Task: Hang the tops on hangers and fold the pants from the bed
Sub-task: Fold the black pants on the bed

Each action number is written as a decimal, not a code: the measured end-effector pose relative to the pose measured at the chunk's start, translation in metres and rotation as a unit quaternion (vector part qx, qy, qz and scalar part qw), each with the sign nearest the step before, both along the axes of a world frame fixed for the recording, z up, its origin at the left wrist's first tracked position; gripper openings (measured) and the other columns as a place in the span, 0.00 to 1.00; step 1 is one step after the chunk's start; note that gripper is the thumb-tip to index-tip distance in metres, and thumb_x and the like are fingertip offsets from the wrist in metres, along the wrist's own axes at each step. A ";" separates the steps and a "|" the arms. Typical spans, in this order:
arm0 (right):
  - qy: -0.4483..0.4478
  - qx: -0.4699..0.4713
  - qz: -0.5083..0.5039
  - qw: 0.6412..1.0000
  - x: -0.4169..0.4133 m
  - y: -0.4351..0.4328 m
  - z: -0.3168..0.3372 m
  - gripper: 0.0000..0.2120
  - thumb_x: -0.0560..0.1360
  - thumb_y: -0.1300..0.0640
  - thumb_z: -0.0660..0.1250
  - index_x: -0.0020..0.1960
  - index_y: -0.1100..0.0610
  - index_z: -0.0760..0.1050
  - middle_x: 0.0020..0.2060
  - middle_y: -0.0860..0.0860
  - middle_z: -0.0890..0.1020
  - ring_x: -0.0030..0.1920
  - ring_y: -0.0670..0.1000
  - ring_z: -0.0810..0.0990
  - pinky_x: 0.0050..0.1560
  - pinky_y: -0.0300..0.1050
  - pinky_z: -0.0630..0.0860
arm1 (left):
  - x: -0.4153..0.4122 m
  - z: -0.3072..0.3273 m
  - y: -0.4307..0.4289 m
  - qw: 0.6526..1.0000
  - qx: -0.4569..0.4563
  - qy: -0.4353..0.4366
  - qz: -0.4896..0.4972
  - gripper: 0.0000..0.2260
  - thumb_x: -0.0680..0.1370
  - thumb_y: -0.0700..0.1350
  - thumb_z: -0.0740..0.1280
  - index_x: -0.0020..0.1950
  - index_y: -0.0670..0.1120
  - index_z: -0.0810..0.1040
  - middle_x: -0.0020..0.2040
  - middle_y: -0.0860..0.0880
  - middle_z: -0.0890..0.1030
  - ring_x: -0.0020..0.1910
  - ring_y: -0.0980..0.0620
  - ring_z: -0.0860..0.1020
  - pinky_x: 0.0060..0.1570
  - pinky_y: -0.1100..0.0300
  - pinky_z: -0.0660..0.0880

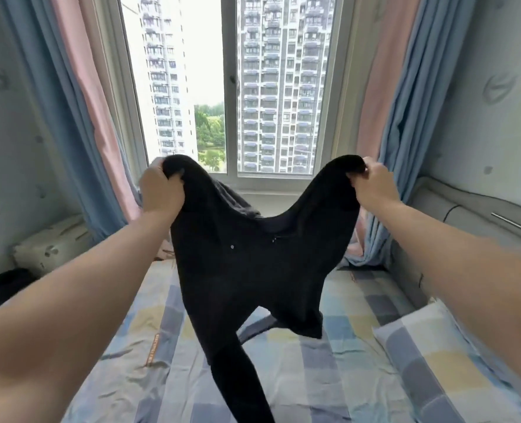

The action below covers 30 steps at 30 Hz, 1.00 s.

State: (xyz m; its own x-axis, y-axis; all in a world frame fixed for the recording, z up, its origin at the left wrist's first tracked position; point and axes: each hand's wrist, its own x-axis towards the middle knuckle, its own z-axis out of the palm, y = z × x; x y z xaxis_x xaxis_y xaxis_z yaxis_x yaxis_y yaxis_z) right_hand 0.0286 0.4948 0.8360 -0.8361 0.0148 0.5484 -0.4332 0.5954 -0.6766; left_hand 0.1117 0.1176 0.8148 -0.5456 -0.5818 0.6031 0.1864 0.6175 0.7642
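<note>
While left grip (161,190) and right grip (375,186) clutch their corners, black pants (247,270) sag between.

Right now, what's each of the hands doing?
Left hand: grips one top corner of the black garment.
Right hand: grips the other top corner, holding it up over the bed.

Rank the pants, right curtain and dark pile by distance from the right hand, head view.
1. Pants, gripped by the right hand.
2. Right curtain, just beyond it.
3. Dark pile, far left, beside the bed.
</note>
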 end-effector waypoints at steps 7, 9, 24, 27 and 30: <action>0.044 0.008 -0.093 0.995 -0.026 0.023 0.071 0.13 0.81 0.51 0.63 0.58 0.60 0.77 0.58 0.60 0.75 0.56 0.63 0.76 0.58 0.54 0.74 | -0.004 0.068 -0.020 0.995 -0.026 -0.014 0.092 0.13 0.83 0.47 0.61 0.65 0.44 0.72 0.59 0.43 0.80 0.59 0.39 0.77 0.57 0.44 0.74; 0.040 -0.008 -0.071 0.997 -0.027 0.021 0.087 0.10 0.81 0.53 0.63 0.56 0.58 0.77 0.48 0.53 0.79 0.51 0.59 0.78 0.47 0.48 0.73 | -0.004 0.084 -0.020 0.990 -0.051 -0.038 0.130 0.15 0.83 0.50 0.60 0.68 0.45 0.72 0.61 0.41 0.79 0.63 0.37 0.75 0.63 0.40 0.71; -0.109 -0.193 0.022 0.975 -0.018 0.016 0.121 0.05 0.80 0.58 0.66 0.52 0.57 0.80 0.46 0.56 0.84 0.48 0.59 0.84 0.54 0.56 0.82 | -0.021 0.107 -0.039 0.951 0.286 -0.116 0.007 0.10 0.78 0.46 0.67 0.55 0.41 0.76 0.44 0.44 0.80 0.49 0.40 0.79 0.56 0.48 0.79; -0.164 -0.204 -0.009 0.965 -0.014 0.013 0.120 0.08 0.78 0.58 0.68 0.53 0.63 0.79 0.49 0.61 0.84 0.50 0.63 0.83 0.56 0.59 0.81 | -0.024 0.100 -0.041 0.919 0.333 -0.205 -0.049 0.08 0.81 0.42 0.60 0.56 0.39 0.75 0.48 0.42 0.80 0.49 0.43 0.79 0.60 0.46 0.78; -0.202 -0.237 -0.015 0.950 -0.010 0.005 0.121 0.08 0.78 0.61 0.64 0.55 0.62 0.76 0.46 0.60 0.83 0.48 0.60 0.83 0.53 0.56 0.82 | -0.023 0.098 -0.034 0.887 0.389 -0.232 -0.091 0.14 0.84 0.41 0.54 0.54 0.36 0.76 0.44 0.41 0.80 0.45 0.43 0.80 0.58 0.47 0.80</action>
State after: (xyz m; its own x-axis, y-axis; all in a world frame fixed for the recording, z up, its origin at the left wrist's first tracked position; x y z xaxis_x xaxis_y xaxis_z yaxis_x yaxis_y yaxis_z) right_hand 0.0188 0.4996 0.9571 -0.9722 0.2075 0.1087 -0.0687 0.1912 -0.9791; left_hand 0.0889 0.0838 0.9132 -0.7580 -0.5998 -0.2562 -0.2177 -0.1376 0.9663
